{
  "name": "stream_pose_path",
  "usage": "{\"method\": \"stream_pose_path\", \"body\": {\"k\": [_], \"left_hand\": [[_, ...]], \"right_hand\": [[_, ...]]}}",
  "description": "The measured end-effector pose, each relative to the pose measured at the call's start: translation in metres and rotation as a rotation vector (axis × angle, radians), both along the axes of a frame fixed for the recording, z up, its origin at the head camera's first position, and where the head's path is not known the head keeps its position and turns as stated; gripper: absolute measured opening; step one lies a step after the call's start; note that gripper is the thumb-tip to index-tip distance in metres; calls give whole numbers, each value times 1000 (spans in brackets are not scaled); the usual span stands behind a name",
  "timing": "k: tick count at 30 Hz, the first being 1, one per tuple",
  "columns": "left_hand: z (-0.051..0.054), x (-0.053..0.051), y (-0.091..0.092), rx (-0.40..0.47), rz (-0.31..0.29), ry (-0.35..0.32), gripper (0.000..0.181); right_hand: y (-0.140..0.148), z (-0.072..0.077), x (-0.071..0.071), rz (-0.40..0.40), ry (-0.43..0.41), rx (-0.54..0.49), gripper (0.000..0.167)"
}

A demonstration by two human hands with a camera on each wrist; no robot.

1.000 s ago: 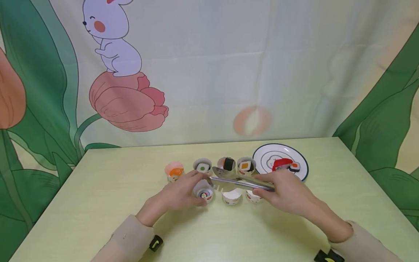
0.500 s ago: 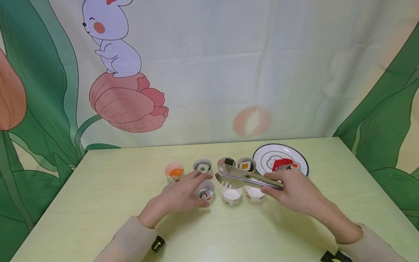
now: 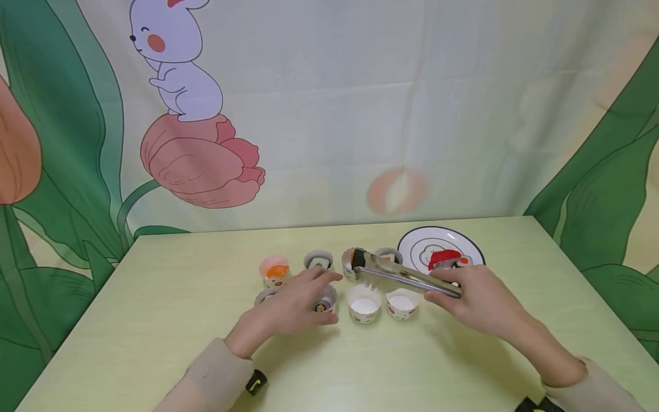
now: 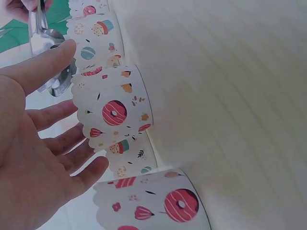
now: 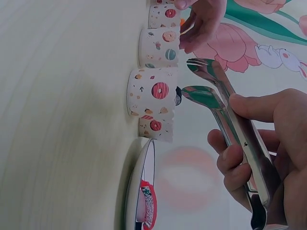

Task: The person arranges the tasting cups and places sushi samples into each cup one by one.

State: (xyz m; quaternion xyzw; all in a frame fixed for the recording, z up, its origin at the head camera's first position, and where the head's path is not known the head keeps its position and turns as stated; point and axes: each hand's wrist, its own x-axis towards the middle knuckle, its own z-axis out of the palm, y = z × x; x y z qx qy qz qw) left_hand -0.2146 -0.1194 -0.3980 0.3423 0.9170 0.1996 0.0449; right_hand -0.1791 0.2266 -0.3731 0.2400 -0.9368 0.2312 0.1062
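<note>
My right hand (image 3: 476, 297) grips metal serving tongs (image 3: 412, 277), one end a spoon and the other a fork. Their tips stand apart over the cups, near a black-wrapped sushi piece (image 3: 358, 258) in a back-row paper cup (image 3: 348, 270); in the right wrist view nothing shows between them. My left hand (image 3: 290, 300) is spread at a front cup (image 3: 329, 294) holding a small sushi roll (image 3: 322, 308); its fingers lie near the cup rim (image 4: 112, 108), and I cannot tell whether they touch. Two front cups, a middle one (image 3: 364, 312) and a right one (image 3: 403, 309), show white insides.
At the back left stands a cup with orange-topped sushi (image 3: 278, 271), beside one with white sushi (image 3: 320, 262). Another front cup (image 3: 265, 294) is partly behind my left hand. A blue-rimmed plate (image 3: 412, 240) at back right bears red-topped sushi (image 3: 444, 257) and a smaller piece.
My right hand has moved right with the tongs, whose tips went from near the roll's cup to the back-row cup with the black-wrapped sushi. My left hand has shifted slightly right.
</note>
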Motion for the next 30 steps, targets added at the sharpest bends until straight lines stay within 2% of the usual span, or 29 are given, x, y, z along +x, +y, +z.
{"method": "stream_pose_path", "body": {"k": [7,18,27,30], "left_hand": [[4,0,5,12,0,-31,69],[5,-1,13,22,-35,-34,68],[2,-3,17,33,-89,29,64],[3,-2,20,34,-86,13,65]], "right_hand": [[10,1,1,-23,-18,-19,40],[26,2,2,-85,-47,8,44],[39,-1,1,-139,-43,26,49],[42,-1,1,-152,-41,29,49]]}}
